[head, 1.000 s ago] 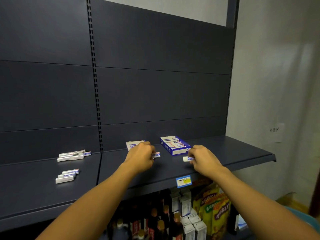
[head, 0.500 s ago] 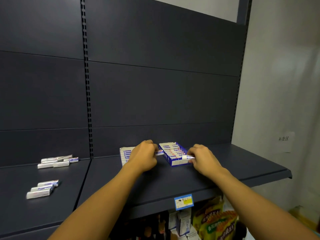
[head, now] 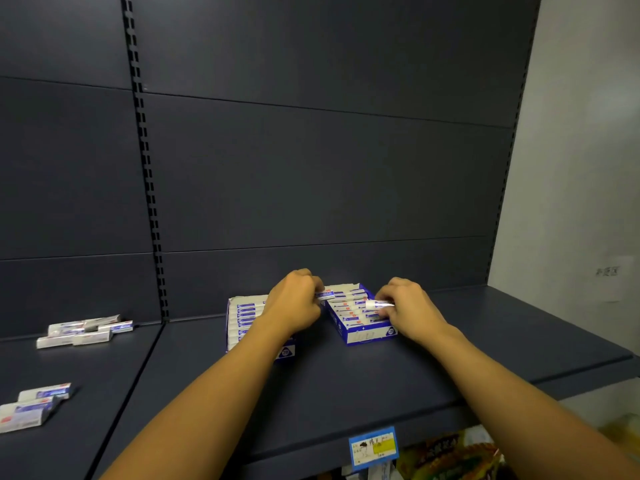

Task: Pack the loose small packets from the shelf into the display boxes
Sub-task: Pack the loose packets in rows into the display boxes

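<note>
Two blue-and-white display boxes stand on the dark shelf [head: 346,382]. The left box [head: 242,318] is partly behind my left forearm; the right box [head: 360,320] holds rows of small packets. My left hand [head: 294,301] pinches a small white-and-blue packet [head: 325,294] over the right box's far left corner. My right hand [head: 407,308] pinches another small packet [head: 375,304] over the same box's right side. Loose packets lie on the left shelf section: one pile [head: 85,330] near the back and a nearer group [head: 34,405] at the left edge.
A slotted upright [head: 149,188] splits the dark back panel. A blue price tag [head: 374,446] hangs on the shelf's front lip. Yellow snack bags [head: 450,457] sit on the shelf below. A pale wall [head: 581,168] stands to the right.
Both hands have carried their packets from the bare shelf front up and back over the right display box. The view has tilted up and closed in on the shelf.
</note>
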A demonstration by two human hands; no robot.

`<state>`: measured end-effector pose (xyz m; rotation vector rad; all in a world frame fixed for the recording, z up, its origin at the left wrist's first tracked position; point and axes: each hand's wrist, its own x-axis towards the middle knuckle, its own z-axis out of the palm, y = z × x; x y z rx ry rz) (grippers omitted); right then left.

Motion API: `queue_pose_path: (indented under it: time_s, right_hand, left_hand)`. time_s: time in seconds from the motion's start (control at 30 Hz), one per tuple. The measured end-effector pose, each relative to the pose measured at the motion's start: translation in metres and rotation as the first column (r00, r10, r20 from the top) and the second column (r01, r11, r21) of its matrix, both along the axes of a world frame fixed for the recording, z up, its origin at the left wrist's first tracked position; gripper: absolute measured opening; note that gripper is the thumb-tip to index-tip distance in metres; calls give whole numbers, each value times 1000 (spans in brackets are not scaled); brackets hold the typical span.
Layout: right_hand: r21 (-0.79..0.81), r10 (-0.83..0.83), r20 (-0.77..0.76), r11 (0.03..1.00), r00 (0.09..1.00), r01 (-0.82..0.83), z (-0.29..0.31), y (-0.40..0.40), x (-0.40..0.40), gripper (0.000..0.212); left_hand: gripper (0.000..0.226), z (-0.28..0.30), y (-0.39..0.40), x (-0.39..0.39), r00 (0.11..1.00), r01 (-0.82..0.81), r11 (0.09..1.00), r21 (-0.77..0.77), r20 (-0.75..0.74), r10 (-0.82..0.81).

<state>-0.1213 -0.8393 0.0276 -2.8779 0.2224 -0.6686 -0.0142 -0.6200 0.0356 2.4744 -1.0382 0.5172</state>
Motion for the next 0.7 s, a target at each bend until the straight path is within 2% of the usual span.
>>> queue_pose_path:
  time_s: [0.47,0.7]
  right_hand:
    - [47,159,83,986,984,-163,-22,-51,83,25]
    - [70,219,118,971,969,-228,-29,-61,113,23]
  left_hand:
    - [31,-11,-65,26,987,-120,992,-43,-112,114]
    - [27,-20,-84,41,981,-179,975,-133,-104,166]
